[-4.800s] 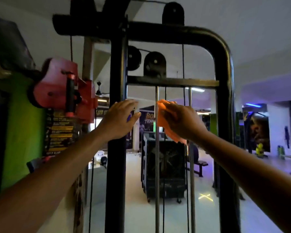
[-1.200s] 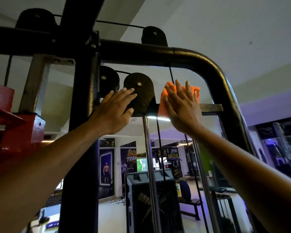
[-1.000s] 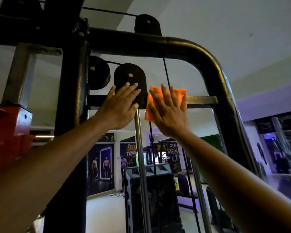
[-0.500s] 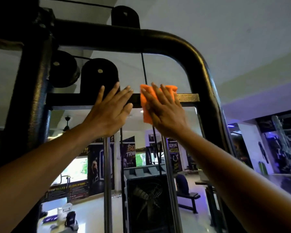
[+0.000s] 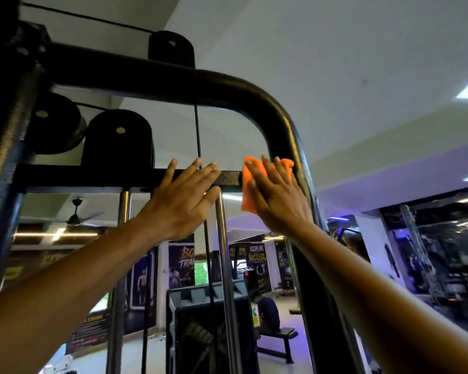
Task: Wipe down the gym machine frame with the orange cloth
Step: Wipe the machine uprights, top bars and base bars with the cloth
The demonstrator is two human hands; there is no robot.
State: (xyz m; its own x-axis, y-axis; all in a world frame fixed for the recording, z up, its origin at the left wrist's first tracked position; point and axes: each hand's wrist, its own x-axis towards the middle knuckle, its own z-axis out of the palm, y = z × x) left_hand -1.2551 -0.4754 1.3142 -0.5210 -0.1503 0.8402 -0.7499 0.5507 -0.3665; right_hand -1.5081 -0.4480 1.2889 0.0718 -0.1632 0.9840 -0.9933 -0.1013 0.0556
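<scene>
Orange cloth (image 5: 257, 182) lies pressed by the flat, straight-fingered right hand (image 5: 277, 201) against the crossbar (image 5: 231, 178) where it meets the curved upright (image 5: 284, 136), while the open left hand (image 5: 181, 203) braces nearby; wiping is underway, likely calling next for a stroke onto the upright.

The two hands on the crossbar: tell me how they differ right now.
The right hand presses the orange cloth against the crossbar; the left hand lies bare on the metal. The right hand sits at the bar's end beside the curved frame tube; the left hand rests nearer the middle, by the pulley. Both are flat, with straight fingers pointing up.
</scene>
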